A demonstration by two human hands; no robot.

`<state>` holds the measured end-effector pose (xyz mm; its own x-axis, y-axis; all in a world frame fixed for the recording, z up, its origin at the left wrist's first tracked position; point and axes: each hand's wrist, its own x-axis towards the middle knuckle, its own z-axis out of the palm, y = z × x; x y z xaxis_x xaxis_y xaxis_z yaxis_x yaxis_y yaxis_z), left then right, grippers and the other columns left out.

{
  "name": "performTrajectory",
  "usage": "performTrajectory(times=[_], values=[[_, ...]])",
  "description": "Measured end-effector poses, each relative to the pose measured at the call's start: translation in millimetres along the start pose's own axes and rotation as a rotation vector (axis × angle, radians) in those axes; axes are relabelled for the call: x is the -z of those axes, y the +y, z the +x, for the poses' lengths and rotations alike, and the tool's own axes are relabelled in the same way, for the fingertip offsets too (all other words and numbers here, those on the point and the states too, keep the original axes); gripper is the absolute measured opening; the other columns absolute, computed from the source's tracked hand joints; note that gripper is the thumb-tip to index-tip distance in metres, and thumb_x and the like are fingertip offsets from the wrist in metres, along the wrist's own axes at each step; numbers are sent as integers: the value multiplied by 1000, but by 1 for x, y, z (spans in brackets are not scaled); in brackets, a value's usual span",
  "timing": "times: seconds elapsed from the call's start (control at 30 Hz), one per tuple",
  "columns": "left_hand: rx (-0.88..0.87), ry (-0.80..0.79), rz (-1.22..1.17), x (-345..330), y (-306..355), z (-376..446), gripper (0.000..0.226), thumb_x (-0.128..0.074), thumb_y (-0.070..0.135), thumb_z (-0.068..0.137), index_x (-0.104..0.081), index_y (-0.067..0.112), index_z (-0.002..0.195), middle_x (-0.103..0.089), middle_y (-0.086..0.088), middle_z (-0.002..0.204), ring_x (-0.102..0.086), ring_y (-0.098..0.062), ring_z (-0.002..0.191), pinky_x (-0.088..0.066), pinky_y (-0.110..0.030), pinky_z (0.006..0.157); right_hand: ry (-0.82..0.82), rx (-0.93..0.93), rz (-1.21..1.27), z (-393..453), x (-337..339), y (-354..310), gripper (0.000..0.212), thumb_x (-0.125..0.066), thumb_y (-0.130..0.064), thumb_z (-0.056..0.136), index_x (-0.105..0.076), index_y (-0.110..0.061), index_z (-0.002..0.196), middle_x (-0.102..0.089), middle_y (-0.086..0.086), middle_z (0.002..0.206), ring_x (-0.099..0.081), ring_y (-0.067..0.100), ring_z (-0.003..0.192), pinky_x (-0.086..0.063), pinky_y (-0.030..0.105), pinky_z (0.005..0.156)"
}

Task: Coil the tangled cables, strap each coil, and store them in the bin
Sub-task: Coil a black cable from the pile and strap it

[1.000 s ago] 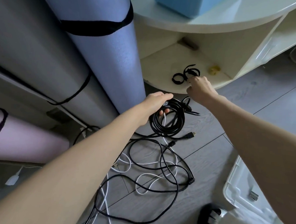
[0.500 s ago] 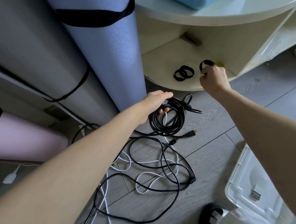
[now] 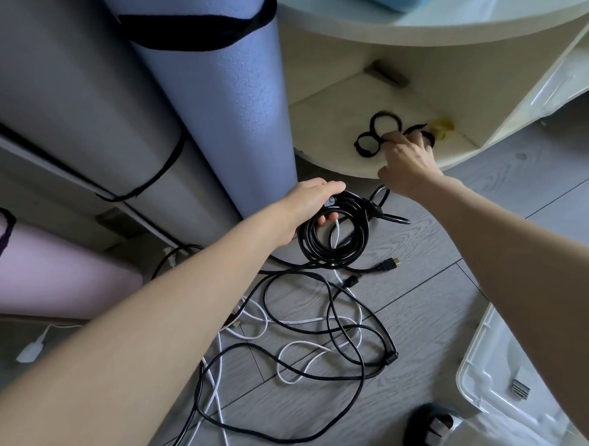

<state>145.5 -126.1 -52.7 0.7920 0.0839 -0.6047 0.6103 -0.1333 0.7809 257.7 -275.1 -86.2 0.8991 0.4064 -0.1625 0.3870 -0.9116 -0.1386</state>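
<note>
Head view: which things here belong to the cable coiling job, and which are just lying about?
Belong to the job:
- black coil, gripped by left hand
- black straps on the shelf, under right hand
- tangled cables on the floor
- white bin

Just lying about:
- rolled mats
- yellow item on the shelf
- sandal

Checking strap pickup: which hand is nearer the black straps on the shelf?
Right. The right hand is on the shelf, fingers at the black straps. The left hand is lower, off the shelf, holding the black cable coil above the floor.
</note>
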Motion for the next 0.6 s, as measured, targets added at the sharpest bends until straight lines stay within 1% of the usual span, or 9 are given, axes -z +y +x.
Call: performTrajectory(times=[0.1, 0.17, 0.23, 0.3, 0.37, 0.43, 0.47, 0.53, 0.6], values=[[1, 21, -3, 5, 2, -8, 17, -51, 34, 93, -52, 18, 91, -53, -1, 67, -42, -10, 54, -37, -21, 57, 83, 5, 57, -7, 12, -3, 41, -48, -6, 87, -49, -1, 127, -38, 8, 142, -28, 33, 126, -31, 45, 97], [-3, 39, -32, 9, 4, -18, 16, -52, 35, 92, -52, 19, 88, -53, -1, 65, -41, -11, 53, -38, -24, 61, 165, 20, 121, -13, 26, -8, 34, -48, -9, 88, -58, -2, 120, -48, 10, 135, -30, 31, 126, -32, 42, 94], [-21, 62, -23, 16, 10, -34, 17, -53, 36, 91, -53, 20, 88, -53, -1, 65, -41, -12, 53, -37, -24, 60, 218, 58, 168, -22, 47, -20, 27, -49, -11, 88, -65, -2, 108, -58, 13, 123, -37, 31, 122, -32, 39, 94], [-52, 84, -18, 25, 18, -53, 16, -53, 35, 91, -54, 20, 89, -53, -2, 63, -41, -12, 51, -36, -20, 52, 228, 81, 277, -34, 72, -37, 22, -52, -12, 87, -69, -1, 97, -66, 15, 105, -53, 31, 104, -39, 31, 90], [-84, 90, -24, 37, 27, -79, 14, -51, 32, 92, -55, 19, 92, -53, -2, 63, -39, -11, 48, -35, -18, 47, 177, 88, 488, -52, 96, -59, 14, -58, -10, 86, -69, -4, 91, -68, 11, 86, -62, 17, 68, -44, 17, 66], [-115, 94, -12, 51, 33, -106, 15, -50, 30, 94, -54, 17, 87, -53, -3, 62, -39, -12, 48, -34, -20, 48, 112, 115, 703, -73, 117, -83, 10, -60, -3, 82, -66, -11, 80, -63, 6, 72, -51, 3, 39, -41, 14, 45], [-130, 105, -5, 59, 35, -122, 16, -51, 30, 94, -54, 17, 84, -53, -3, 63, -40, -13, 50, -34, -21, 48, 86, 126, 772, -86, 129, -95, 16, -60, 1, 81, -64, -14, 75, -61, 6, 68, -44, 2, 32, -38, 16, 41], [-158, 126, -5, 73, 39, -146, 17, -51, 27, 94, -53, 16, 82, -54, -5, 66, -43, -15, 56, -35, -22, 48, -12, 159, 890, -112, 151, -116, 17, -59, 6, 81, -64, -10, 80, -62, 6, 68, -35, 3, 29, -29, 17, 37], [-177, 155, 9, 87, 43, -178, 17, -48, 25, 95, -50, 16, 81, -51, -4, 65, -47, -11, 50, -34, -17, 42, -114, 203, 988, -143, 179, -138, 18, -56, 9, 85, -60, -4, 97, -66, 9, 76, -32, 4, 32, -23, 15, 35]])
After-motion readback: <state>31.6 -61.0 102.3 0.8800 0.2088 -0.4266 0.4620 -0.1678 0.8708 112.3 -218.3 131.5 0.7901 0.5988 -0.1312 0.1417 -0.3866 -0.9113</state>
